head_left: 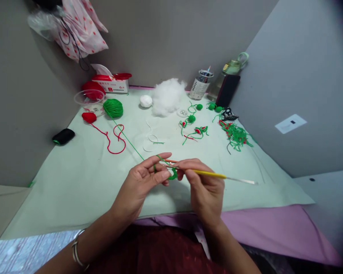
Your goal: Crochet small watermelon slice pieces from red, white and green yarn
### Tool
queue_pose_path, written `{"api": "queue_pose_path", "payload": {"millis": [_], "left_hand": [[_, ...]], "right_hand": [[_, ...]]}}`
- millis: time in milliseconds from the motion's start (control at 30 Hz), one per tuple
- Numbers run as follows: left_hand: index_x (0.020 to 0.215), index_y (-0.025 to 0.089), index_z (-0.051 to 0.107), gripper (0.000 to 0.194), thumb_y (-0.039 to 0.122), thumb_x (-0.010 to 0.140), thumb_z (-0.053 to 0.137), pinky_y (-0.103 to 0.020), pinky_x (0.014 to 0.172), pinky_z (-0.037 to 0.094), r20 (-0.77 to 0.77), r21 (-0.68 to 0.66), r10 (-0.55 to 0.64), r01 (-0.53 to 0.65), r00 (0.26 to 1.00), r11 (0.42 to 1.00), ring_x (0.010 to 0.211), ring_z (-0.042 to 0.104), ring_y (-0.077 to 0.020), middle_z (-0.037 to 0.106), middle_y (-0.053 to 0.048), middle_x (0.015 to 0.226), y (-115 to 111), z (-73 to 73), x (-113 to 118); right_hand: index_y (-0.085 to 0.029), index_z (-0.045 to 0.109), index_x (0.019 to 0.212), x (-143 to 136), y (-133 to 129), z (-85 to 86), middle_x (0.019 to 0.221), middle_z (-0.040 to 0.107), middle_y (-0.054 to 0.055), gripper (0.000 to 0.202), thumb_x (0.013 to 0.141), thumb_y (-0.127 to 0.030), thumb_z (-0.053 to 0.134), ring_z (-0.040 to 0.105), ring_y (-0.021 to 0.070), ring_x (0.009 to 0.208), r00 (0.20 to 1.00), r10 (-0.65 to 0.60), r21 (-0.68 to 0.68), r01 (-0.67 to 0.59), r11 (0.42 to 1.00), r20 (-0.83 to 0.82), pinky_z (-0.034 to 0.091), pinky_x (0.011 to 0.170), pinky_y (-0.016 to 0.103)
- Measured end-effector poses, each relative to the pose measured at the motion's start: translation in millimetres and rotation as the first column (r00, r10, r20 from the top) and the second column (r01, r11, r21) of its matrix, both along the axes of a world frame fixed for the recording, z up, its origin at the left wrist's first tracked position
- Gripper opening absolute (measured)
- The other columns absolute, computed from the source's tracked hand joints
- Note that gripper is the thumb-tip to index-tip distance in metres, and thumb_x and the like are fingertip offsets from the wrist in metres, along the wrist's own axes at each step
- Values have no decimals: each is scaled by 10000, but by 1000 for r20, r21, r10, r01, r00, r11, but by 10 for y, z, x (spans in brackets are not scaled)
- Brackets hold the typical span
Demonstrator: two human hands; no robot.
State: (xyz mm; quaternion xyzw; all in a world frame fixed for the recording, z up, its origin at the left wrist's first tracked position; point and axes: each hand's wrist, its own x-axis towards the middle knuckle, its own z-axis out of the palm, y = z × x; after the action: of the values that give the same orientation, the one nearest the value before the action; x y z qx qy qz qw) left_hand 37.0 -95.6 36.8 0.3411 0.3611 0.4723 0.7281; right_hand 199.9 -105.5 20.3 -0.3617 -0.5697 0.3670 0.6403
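Observation:
My left hand [144, 179] pinches a small green crochet piece [173, 174] between thumb and fingers. Green yarn wraps round its fingers and runs back to a green yarn ball [113, 108] at the left. In my right hand [204, 186] is a crochet hook [211, 174] with a yellow handle, held like a pencil. The hook's metal tip lies at the green piece, close to the left fingertips. An orange stick-like thing [170, 161] shows just behind the fingers; what holds it is hidden.
White stuffing [168, 97] and a white ball [145, 101] lie at the back. Red yarn [124, 146] trails at left, near a black spool [63, 136]. At right are green yarn scraps [237, 137], a pen jar [200, 87], a phone [228, 91] and a bottle [217, 87].

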Motion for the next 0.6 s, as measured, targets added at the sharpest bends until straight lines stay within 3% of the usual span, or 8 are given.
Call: {"api": "queue_pose_path", "payload": {"millis": [67, 133, 233, 300, 367, 467, 533, 600], "left_hand": [[1166, 241, 809, 342, 255, 827, 853, -224, 750, 516, 4, -18, -16, 16, 1000, 1000, 756, 634, -108, 713, 4, 851, 5, 9, -11], [1160, 229, 810, 322, 251, 840, 834, -227, 745, 519, -1, -13, -11, 11, 1000, 1000, 789, 634, -122, 720, -11, 886, 6, 17, -18], [1202, 240, 792, 363, 237, 841, 835, -223, 742, 516, -9, 18, 43, -43, 999, 999, 761, 618, -115, 689, 12, 827, -8, 18, -9], [1254, 245, 768, 425, 239, 835, 844, -233, 770, 524, 40, -9, 39, -39, 998, 999, 761, 627, -118, 686, 16, 805, -14, 11, 0], [1263, 227, 763, 432, 245, 838, 840, -239, 779, 535, 125, -90, -14, 26, 992, 996, 774, 637, -120, 726, -12, 880, -10, 3, 0], [1203, 194, 792, 364, 231, 843, 833, -210, 719, 532, 189, -180, -72, 107, 979, 978, 713, 607, -83, 748, -41, 994, 6, -1, -15], [1187, 199, 799, 357, 216, 834, 844, -194, 702, 523, 145, -156, -39, 61, 989, 986, 706, 601, -77, 739, -25, 959, 5, -2, -17], [1219, 229, 786, 404, 215, 822, 862, -192, 728, 521, 71, -75, 33, -28, 997, 997, 734, 610, -88, 708, 10, 852, -11, -8, 1]], "right_hand": [[-252, 774, 1032, 18, -5, -3, 919, 761, 26, 198, 1041, -224, 578, 685, 140, 734, 995, 61, -55, -65, 996, -82, 576, 665, 285], [-244, 748, 1049, 41, -22, 2, 928, 765, 31, 228, 1063, -221, 522, 693, 140, 701, 996, 70, -53, -73, 996, -52, 597, 647, 295], [-251, 730, 1160, 55, -73, -10, 1022, 783, 54, 252, 1040, -151, 533, 751, 174, 827, 952, -81, 176, 29, 984, 297, 644, 732, 328], [-263, 721, 1248, 45, -105, -39, 1100, 785, 70, 321, 993, -106, 603, 765, 211, 979, 820, -247, 382, 38, 923, 517, 659, 819, 351], [-284, 717, 1282, 27, -119, -61, 1138, 775, 72, 383, 964, -83, 645, 756, 223, 1047, 741, -350, 480, 43, 876, 573, 660, 862, 359], [-277, 745, 1200, 9, -95, -42, 1036, 761, 53, 301, 1000, -110, 594, 751, 198, 927, 868, -285, 366, 131, 922, 407, 654, 820, 368], [-256, 751, 1110, 2, -60, -11, 945, 740, 40, 254, 1041, -157, 528, 722, 171, 771, 969, -156, 190, 119, 975, 193, 637, 693, 342], [-247, 746, 1061, -9, -31, 0, 902, 720, 30, 250, 1058, -187, 503, 685, 147, 677, 994, -76, 76, 70, 995, 81, 600, 596, 306]]}}
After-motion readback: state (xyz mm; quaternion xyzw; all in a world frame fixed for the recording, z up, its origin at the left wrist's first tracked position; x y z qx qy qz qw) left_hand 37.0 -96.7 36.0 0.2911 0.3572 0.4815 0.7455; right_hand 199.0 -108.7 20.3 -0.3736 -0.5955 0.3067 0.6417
